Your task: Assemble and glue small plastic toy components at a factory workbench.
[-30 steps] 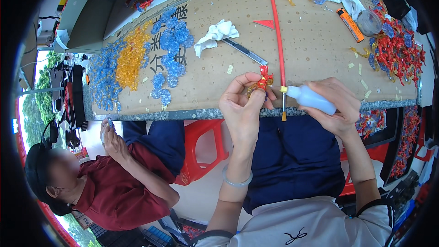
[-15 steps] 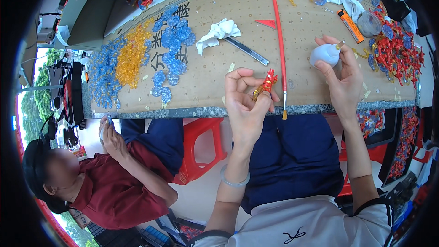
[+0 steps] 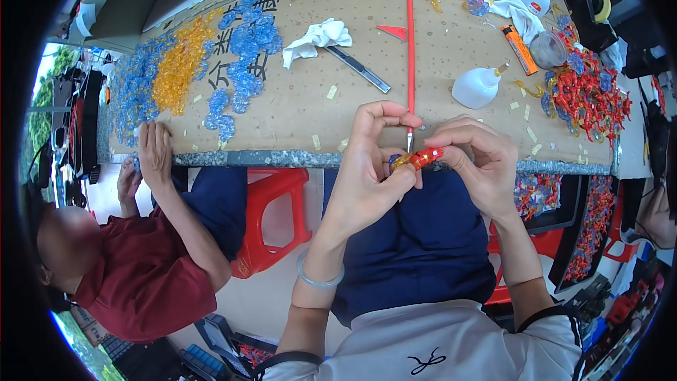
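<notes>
A long worktop of pale brown board dotted with small holes runs across the upper part of the view, its speckled front edge facing the person. Both hands meet just over that front edge, near its middle. The left hand pinches a small red-and-gold ornament piece between thumb and curled fingers, its index finger arched above; the right hand closes on the other end of the same piece with thumb and fingertips — the two hands touch around it. The piece sits between them, just off the front edge, above the person's dark blue lap.

A thin red stick with a metal tip lies on the worktop, running from the far edge down to just behind the hands. Right of it stands a white squeeze bottle, and beyond that an orange utility knife and a heap of red pieces near the right end. A crumpled white cloth and a grey knife lie toward the middle. Blue pieces and yellow pieces spread over the left end.

At the left front edge another person in a dark red shirt rests a hand on the worktop — beside a red plastic stool.
</notes>
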The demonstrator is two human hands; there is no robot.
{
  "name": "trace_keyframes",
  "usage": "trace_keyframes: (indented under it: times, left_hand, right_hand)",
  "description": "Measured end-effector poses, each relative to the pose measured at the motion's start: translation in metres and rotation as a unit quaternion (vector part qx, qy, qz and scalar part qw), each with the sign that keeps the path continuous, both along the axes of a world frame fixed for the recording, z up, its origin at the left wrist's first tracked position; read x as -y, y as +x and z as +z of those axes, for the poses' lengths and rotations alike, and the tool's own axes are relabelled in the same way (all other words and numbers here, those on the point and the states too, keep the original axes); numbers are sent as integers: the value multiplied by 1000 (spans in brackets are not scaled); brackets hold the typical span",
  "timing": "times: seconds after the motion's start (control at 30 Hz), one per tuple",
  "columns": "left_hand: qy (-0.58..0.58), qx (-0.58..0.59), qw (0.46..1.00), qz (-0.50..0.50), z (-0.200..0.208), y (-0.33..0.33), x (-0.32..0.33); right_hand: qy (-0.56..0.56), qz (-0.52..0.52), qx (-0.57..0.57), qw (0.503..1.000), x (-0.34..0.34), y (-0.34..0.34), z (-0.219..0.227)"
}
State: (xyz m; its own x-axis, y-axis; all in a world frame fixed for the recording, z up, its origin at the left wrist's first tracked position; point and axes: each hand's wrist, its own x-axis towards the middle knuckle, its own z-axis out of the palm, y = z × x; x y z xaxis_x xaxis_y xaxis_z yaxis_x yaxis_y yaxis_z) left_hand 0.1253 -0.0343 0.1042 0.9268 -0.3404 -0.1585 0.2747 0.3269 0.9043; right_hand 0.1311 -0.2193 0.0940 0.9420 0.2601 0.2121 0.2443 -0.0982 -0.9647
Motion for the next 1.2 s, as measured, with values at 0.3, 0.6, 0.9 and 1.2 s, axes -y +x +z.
trace_keyframes:
  times: [0.3, 0.6, 0.9, 1.2]
  left_hand:
    - [102, 266, 950, 128, -13, -1, 5]
    - [367, 455, 751, 307, -35, 4, 20]
    - [376, 442, 742, 335, -48, 13, 28]
    - [386, 468, 718, 341, -51, 15, 27]
  right_hand:
    - [114, -107, -45, 987, -11, 1, -9]
    - [141, -174, -25, 974, -19, 1, -26]
    - [151, -164, 7, 975, -24, 3, -32]
    - [105, -178, 36, 978, -22, 3, -32]
